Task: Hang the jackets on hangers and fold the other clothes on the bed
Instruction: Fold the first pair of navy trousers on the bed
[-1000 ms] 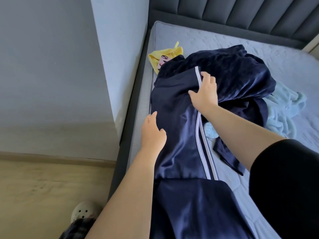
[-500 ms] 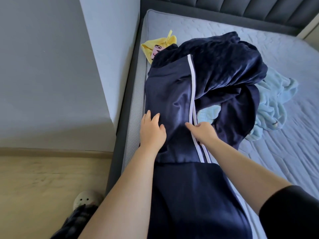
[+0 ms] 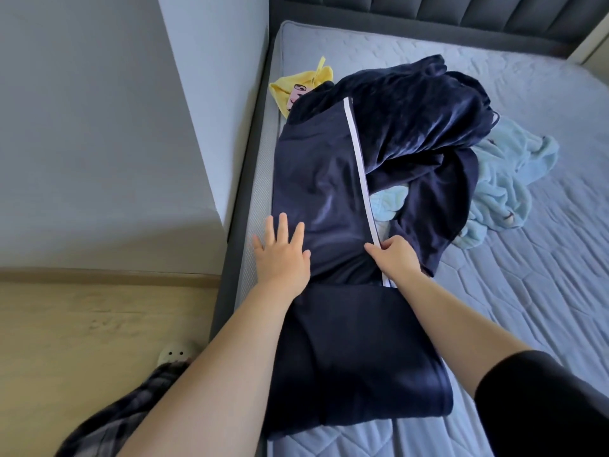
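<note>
Head view: a person leans over the bed (image 3: 527,291), one bare forearm on either side of the navy trousers (image 3: 316,179). The trousers lie lengthwise along the mattress's left edge, with the near portion already doubled over.
Risk, left edge: the trousers sit at the very brink of the mattress. A hard outward stroke could send the smooth-looking cloth sliding toward the floor (image 3: 82,324).
Left hand (image 3: 281,255): released, palm down, fingers straight and spread. It presses the trousers' left border, with the outer fingers over bare mattress. The wrist is straight and the forearm runs in line with the garment.
Risk, white stripe (image 3: 359,166): a sideways tug here would probably pull the two legs out of register and skew the next fold.
Right hand (image 3: 395,258): fingers curled at the striped edge, thumb on top pointing left. It appears to pinch that edge, though the fingertips are hidden.
Risk, far end: the trousers' upper part meets the dark velvet garment (image 3: 421,107), and which lies on top cannot be told. Lifting that end could drag the heap along.
Right of the heap: a light blue garment (image 3: 507,179), crumpled and not yet folded.
</note>
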Tool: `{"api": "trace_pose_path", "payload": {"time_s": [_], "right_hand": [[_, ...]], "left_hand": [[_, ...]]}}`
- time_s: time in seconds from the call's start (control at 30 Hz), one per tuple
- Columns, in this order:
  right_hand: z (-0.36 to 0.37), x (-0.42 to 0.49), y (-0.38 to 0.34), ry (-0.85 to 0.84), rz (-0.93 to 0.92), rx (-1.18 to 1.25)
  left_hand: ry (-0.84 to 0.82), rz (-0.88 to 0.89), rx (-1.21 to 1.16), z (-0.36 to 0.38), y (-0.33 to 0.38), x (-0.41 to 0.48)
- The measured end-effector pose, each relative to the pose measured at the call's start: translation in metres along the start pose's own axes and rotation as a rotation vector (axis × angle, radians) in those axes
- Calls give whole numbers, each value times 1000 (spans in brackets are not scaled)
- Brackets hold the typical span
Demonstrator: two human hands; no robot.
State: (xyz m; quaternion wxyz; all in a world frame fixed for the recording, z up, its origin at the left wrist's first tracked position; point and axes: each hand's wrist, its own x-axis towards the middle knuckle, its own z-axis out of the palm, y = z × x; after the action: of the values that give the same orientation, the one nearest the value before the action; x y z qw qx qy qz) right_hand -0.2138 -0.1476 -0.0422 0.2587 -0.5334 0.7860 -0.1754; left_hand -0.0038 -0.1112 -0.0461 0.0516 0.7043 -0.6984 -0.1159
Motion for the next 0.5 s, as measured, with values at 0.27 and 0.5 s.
{"api": "trace_pose_path", "payload": {"time_s": [0.27, 0.5], "right_hand": [[-11, -14, 13, -23, -157, -172], [-33, -53, 25, -435, -296, -144]], "left_hand": [[53, 320, -44, -5, 30, -41], [-356, 101, -151, -25, 3, -44]]}}
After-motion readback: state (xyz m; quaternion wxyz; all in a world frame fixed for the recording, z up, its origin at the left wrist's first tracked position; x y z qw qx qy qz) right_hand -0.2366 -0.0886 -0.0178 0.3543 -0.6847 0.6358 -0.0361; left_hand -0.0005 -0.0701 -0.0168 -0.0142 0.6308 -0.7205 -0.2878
